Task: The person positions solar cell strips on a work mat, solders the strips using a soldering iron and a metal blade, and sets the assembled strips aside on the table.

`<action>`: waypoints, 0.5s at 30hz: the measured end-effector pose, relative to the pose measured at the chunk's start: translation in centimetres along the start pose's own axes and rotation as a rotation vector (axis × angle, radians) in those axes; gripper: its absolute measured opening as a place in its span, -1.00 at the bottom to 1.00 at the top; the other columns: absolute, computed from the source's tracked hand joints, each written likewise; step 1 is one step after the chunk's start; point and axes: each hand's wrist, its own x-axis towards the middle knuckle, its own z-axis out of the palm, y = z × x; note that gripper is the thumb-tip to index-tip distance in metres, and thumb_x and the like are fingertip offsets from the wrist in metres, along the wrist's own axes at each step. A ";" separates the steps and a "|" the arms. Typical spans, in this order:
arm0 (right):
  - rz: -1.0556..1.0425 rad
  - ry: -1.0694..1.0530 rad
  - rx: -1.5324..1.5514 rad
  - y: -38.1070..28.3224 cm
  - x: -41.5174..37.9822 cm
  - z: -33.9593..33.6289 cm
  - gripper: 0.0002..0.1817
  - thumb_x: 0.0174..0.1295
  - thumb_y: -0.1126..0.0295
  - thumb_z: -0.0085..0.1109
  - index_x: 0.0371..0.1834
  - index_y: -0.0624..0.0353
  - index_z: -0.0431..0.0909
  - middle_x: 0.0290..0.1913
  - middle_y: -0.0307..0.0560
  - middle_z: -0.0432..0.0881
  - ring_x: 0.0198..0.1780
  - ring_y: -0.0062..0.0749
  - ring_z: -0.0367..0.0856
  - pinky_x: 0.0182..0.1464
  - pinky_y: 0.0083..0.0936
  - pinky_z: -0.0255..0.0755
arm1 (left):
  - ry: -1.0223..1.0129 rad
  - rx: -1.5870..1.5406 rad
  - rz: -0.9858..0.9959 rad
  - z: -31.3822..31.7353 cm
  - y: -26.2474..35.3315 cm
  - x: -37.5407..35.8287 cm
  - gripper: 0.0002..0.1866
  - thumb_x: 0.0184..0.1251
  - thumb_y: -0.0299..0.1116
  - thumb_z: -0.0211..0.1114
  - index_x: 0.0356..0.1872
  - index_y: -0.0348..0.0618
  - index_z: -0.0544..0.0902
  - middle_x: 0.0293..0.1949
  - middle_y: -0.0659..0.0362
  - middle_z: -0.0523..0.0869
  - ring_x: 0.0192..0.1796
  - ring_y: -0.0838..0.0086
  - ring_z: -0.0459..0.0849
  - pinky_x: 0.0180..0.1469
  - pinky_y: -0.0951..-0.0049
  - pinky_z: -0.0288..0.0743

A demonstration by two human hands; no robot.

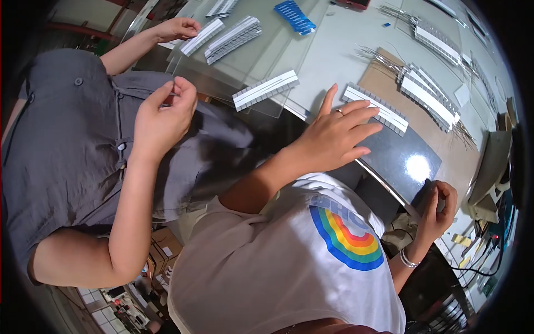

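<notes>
My left hand (342,136), wearing a ring, is open with spread fingers. Its fingertips overlap a white strip with grey segmented edges (384,114) that lies across the edge of a dark, shiny plate (397,158). At the plate's right corner, my right hand (439,211), with bracelets at the wrist, has its fingers curled toward the thumb. I cannot tell what those fingers hold. Just left of my left hand, another similar strip (266,90) rests on the glass sheet's edge.
Bundles of strips with thin wires (428,94) lie on a brown board (378,69). A co-worker in grey sits at the left; one hand (181,29) is at a strip (203,37), the other (167,114) is raised. A blue strip (295,16) lies farther back. Cables (489,273) run at right.
</notes>
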 end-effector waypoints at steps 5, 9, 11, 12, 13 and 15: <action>-0.007 -0.001 0.009 -0.2 0.0 0.0 -0.92 0.29 0.68 0.15 -0.20 0.36 0.58 -0.20 -0.09 0.60 -0.12 -0.37 0.56 0.04 -0.51 0.41 | 0.022 -0.005 -0.015 -0.3 0.0 -0.4 -0.54 0.18 -0.21 0.46 0.13 0.01 0.66 0.32 0.21 0.52 0.42 0.30 0.45 0.51 -0.32 -0.18; -0.006 -0.004 -0.011 -0.1 0.0 -0.2 -0.92 0.29 0.68 0.16 -0.20 0.36 0.58 -0.19 -0.09 0.60 -0.11 -0.38 0.56 0.04 -0.52 0.42 | 0.026 -0.008 -0.021 -0.6 0.1 -0.4 -0.55 0.17 -0.22 0.47 0.12 0.01 0.67 0.30 0.20 0.53 0.41 0.29 0.46 0.52 -0.32 -0.18; -0.004 -0.005 0.000 -0.1 0.0 -0.2 -0.92 0.29 0.68 0.16 -0.20 0.36 0.58 -0.19 -0.10 0.60 -0.11 -0.38 0.56 0.04 -0.52 0.42 | 0.029 -0.009 -0.022 -0.6 0.2 -0.5 -0.55 0.17 -0.22 0.47 0.11 0.01 0.67 0.29 0.20 0.54 0.41 0.29 0.46 0.52 -0.32 -0.18; -0.003 -0.006 0.006 -0.1 0.0 -0.2 -0.92 0.29 0.68 0.16 -0.20 0.36 0.58 -0.19 -0.10 0.60 -0.11 -0.38 0.56 0.04 -0.53 0.42 | 0.032 -0.008 -0.022 -0.7 0.2 -0.5 -0.56 0.17 -0.22 0.47 0.11 0.01 0.67 0.28 0.20 0.54 0.41 0.29 0.46 0.52 -0.32 -0.18; -0.006 -0.004 0.005 -0.1 0.0 -0.1 -0.92 0.29 0.68 0.16 -0.20 0.36 0.58 -0.20 -0.10 0.60 -0.11 -0.38 0.55 0.04 -0.53 0.42 | 0.034 -0.008 -0.023 -0.7 0.2 -0.5 -0.56 0.17 -0.22 0.47 0.11 0.01 0.67 0.28 0.20 0.54 0.41 0.29 0.46 0.52 -0.32 -0.18; -0.009 -0.003 0.001 -0.2 0.0 -0.1 -0.92 0.29 0.68 0.16 -0.20 0.36 0.58 -0.20 -0.10 0.60 -0.12 -0.38 0.55 0.03 -0.53 0.41 | 0.031 -0.009 -0.022 -0.6 0.1 -0.6 -0.56 0.18 -0.22 0.47 0.11 0.01 0.67 0.27 0.20 0.55 0.41 0.29 0.46 0.52 -0.32 -0.19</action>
